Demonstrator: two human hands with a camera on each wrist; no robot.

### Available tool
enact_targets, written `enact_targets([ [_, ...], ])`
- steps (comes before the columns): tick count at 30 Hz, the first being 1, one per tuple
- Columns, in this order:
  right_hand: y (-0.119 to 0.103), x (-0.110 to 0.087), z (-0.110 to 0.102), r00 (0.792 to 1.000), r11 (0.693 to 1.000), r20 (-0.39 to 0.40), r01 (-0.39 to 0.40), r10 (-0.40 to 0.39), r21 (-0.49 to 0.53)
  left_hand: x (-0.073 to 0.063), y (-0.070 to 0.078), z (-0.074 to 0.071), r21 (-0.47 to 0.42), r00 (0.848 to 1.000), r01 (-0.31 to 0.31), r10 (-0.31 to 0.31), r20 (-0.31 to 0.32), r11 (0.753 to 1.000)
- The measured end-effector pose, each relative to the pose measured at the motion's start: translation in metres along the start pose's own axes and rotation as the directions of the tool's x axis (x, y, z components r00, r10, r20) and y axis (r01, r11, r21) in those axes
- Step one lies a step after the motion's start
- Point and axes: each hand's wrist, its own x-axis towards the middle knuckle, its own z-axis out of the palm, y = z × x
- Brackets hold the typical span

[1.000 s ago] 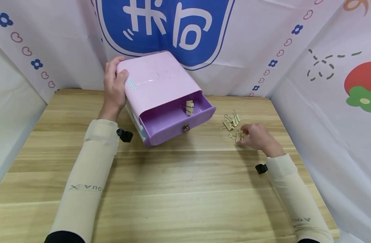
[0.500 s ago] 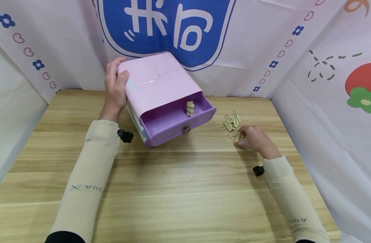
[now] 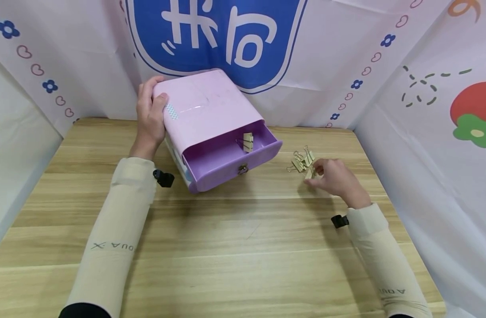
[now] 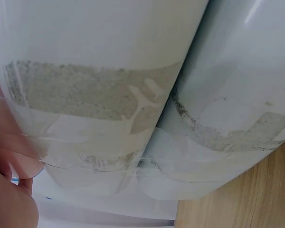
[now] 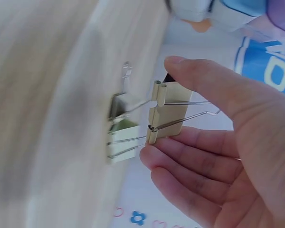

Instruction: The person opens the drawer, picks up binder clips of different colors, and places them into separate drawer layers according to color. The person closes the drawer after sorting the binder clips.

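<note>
My left hand (image 3: 149, 117) grips the back left corner of a pink drawer box (image 3: 211, 104), thumb on top. In the left wrist view, that hand's fingers show at the left edge beside the box's pale side (image 4: 85, 38). A purple drawer (image 3: 223, 174) is pulled partway out, with one gold binder clip (image 3: 248, 142) inside. To the right, my right hand (image 3: 338, 179) pinches another binder clip (image 5: 171, 111) between thumb and fingertips, raised slightly from the table in the right wrist view. Just behind it lie more gold binder clips (image 3: 300, 162) in a small cluster.
The wooden table (image 3: 227, 256) extends in front of the box and between the arms. White printed cloth (image 3: 314, 66) hangs at the back, close behind the box, and more cloth walls stand at both sides. A small metal knob (image 3: 243, 168) sits on the drawer front.
My right hand has closed on the nearest binder clip and lifted it slightly, back toward the other clips. My left hand and the drawer box have stayed put.
</note>
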Motion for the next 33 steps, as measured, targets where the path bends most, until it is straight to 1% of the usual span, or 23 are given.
enact_targets([
  [5,-0.014,-0.003,-0.011,0.997,0.998,-0.057,0.048,-0.050,-0.033,0.000,0.000,-0.001,0.000,1.000,0.000,0.000,0.001,1.000],
  [9,-0.028,-0.006,-0.024,0.989,0.995,-0.114,0.090,-0.094,-0.040,0.001,0.000,0.000,-0.004,1.000,-0.001,0.001,-0.001,1.000],
  [13,-0.040,-0.008,-0.035,0.973,0.990,-0.186,0.136,-0.140,-0.034,0.001,0.001,-0.001,-0.003,1.000,0.000,0.000,0.001,1.000],
  [17,-0.052,-0.007,-0.044,0.952,0.986,-0.259,0.164,-0.165,-0.025,0.000,0.000,-0.001,0.001,1.000,0.001,-0.001,0.004,1.000],
  [19,-0.059,-0.007,-0.048,0.939,0.984,-0.299,0.175,-0.170,-0.010,0.000,0.000,-0.001,0.002,1.000,0.004,-0.004,0.006,1.000],
  [22,-0.071,-0.005,-0.055,0.910,0.978,-0.367,0.210,-0.191,0.012,0.000,0.000,-0.001,0.007,1.000,0.010,-0.010,0.008,1.000],
  [26,-0.084,-0.002,-0.063,0.855,0.958,-0.453,0.286,-0.252,0.007,-0.001,0.001,-0.001,0.017,1.000,0.021,-0.021,0.012,1.000],
  [29,-0.093,0.000,-0.070,0.819,0.940,-0.491,0.340,-0.296,-0.001,-0.001,0.001,-0.001,0.019,1.000,0.024,-0.025,0.012,1.000],
  [30,-0.096,0.001,-0.072,0.812,0.936,-0.497,0.352,-0.306,-0.002,-0.001,0.002,-0.001,0.019,1.000,0.023,-0.024,0.012,1.000],
  [31,-0.100,0.001,-0.074,0.810,0.932,-0.497,0.362,-0.312,0.005,-0.001,0.002,-0.001,0.018,1.000,0.022,-0.022,0.010,1.000],
  [33,-0.108,0.002,-0.078,0.811,0.926,-0.492,0.377,-0.315,0.029,-0.001,0.002,-0.001,0.014,1.000,0.013,-0.013,0.007,1.000],
])
